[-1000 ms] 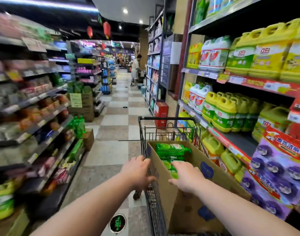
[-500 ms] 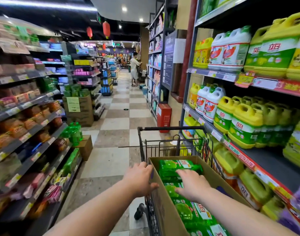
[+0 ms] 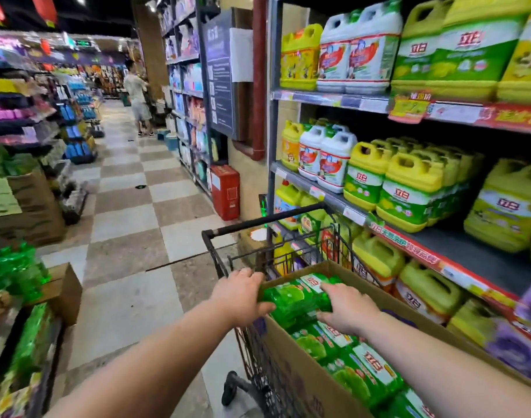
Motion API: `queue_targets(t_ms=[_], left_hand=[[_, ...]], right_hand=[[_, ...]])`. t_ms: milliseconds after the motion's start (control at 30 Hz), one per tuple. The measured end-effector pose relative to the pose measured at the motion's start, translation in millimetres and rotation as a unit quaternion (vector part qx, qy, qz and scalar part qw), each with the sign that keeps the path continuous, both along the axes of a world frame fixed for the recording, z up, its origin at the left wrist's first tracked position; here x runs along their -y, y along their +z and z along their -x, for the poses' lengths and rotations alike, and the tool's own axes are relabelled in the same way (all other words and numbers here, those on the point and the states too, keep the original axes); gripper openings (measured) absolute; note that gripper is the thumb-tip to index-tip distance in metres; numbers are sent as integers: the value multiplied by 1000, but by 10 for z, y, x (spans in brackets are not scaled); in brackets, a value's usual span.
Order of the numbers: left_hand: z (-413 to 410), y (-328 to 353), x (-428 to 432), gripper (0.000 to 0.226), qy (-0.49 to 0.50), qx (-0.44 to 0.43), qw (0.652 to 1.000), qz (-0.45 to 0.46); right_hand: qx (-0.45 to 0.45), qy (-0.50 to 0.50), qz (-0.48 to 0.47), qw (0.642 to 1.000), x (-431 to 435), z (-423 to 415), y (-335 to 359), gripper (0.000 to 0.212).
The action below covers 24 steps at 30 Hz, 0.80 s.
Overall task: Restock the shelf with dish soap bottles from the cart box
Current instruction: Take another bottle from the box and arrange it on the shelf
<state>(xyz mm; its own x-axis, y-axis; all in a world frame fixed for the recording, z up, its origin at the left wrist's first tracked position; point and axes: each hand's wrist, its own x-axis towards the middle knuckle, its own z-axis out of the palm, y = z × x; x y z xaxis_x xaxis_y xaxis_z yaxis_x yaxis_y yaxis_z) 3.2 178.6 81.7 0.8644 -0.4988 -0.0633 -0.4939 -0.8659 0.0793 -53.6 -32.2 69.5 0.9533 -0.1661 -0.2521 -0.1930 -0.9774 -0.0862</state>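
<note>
The left hand point(image 3: 243, 294) grips a dish soap pack point(image 3: 294, 300) at its left end, the right hand point(image 3: 347, 309) opposite, over the box point(image 3: 291, 366).

Bright overhead light; edges warped, perhaps motion-blurred.

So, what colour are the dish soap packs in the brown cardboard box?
Bright green dish soap packs with white-and-red labels; the head view shows them best.
</note>
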Motion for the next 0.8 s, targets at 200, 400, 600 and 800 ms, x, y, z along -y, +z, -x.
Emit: queue_targets(t_ms=[200, 400, 600, 800], left_hand=[[-452, -252, 28, 68, -64, -30, 997, 11], [-726, -574, 189, 76, -101, -72, 992, -7], [-1259, -773, 321, 73, -100, -101, 989, -30], [-1788, -1032, 721, 72, -100, -137, 984, -60]], right_hand=[[-40, -77, 0, 996, -101, -32, -223, 68], [-65, -138, -30, 988, 66, -273, -398, 70], [-72, -186, -109, 974, 275, -842, -738, 66], [-83, -252, -192, 945, 616, -1415, -1186, 67]])
